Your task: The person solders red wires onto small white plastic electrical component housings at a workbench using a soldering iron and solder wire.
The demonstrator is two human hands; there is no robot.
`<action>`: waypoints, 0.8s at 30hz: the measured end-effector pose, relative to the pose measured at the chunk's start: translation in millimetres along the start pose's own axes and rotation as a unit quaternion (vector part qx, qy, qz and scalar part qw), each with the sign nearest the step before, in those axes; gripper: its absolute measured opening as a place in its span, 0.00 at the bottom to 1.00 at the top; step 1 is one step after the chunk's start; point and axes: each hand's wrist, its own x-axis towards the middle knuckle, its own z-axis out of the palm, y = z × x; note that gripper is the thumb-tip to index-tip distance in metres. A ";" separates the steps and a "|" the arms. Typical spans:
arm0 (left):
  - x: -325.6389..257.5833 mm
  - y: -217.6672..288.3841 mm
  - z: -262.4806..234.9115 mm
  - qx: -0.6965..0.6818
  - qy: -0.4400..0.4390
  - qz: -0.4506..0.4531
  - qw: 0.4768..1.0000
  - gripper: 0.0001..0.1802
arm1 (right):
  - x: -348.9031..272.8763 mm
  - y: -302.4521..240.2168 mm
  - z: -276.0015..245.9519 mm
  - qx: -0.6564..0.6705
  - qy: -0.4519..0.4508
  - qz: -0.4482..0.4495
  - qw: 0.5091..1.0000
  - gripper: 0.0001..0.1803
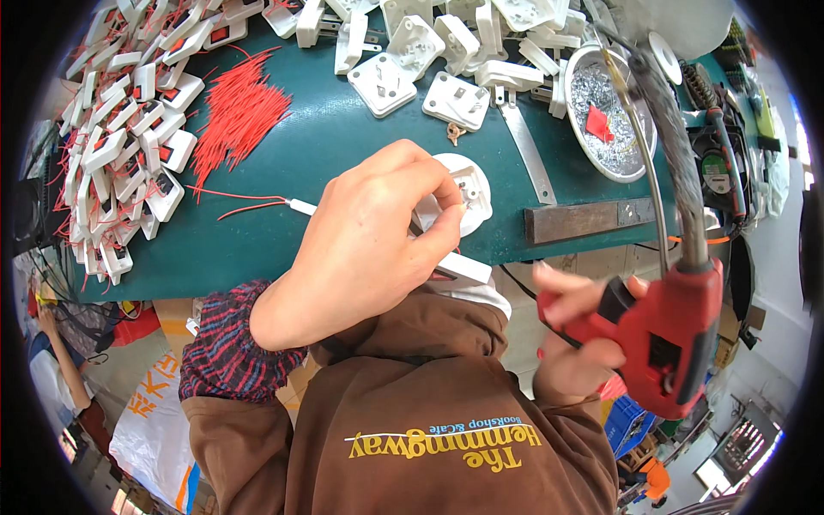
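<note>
My left hand (378, 227) is closed in a pinch over a round white piece (479, 184) near the table's front edge. What its fingertips hold is too small to make out. Past its far side sticks out a white sleeve (300, 207) with two red wires. Beneath the fingers, at the table edge, lies a white plastic housing (466, 268), partly covered. My right hand (579, 330), blurred, is wrapped round the grip of a red soldering gun (674, 343), in front of the table. Its metal tube (644, 146) and grey sleeved cable run upward.
White housings with red wires (112, 154) are heaped at the left, beside a pile of red wires (240, 107). White plug shells (382, 84) lie at the back. A bowl of metal scraps (609, 159), a steel strip (525, 150) and a dark bar (588, 221) are at right.
</note>
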 end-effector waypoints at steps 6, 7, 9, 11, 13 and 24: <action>-2.6 3.8 9.3 0.013 0.032 -0.006 0.999 0.03 | -40.9 -26.4 -75.5 0.159 -0.137 0.123 0.970 0.15; -2.5 4.2 11.5 0.021 0.044 0.000 0.999 0.04 | -38.5 -27.9 -72.5 0.184 -0.158 0.143 0.959 0.17; -2.4 2.8 15.6 0.027 0.051 0.012 0.998 0.04 | -44.5 -18.5 -69.3 0.160 -0.147 0.082 0.973 0.20; -2.7 0.3 17.2 0.033 0.059 0.023 0.997 0.05 | -49.0 -10.0 -63.5 0.113 -0.127 -0.044 0.984 0.45; -3.6 -2.8 17.1 0.023 0.070 0.038 0.997 0.05 | -59.4 -21.6 -59.1 0.121 -0.092 0.018 0.988 0.44; -1.9 -3.2 23.4 0.033 0.094 0.037 0.994 0.07 | -52.1 -53.0 -28.2 0.035 0.098 0.158 0.982 0.38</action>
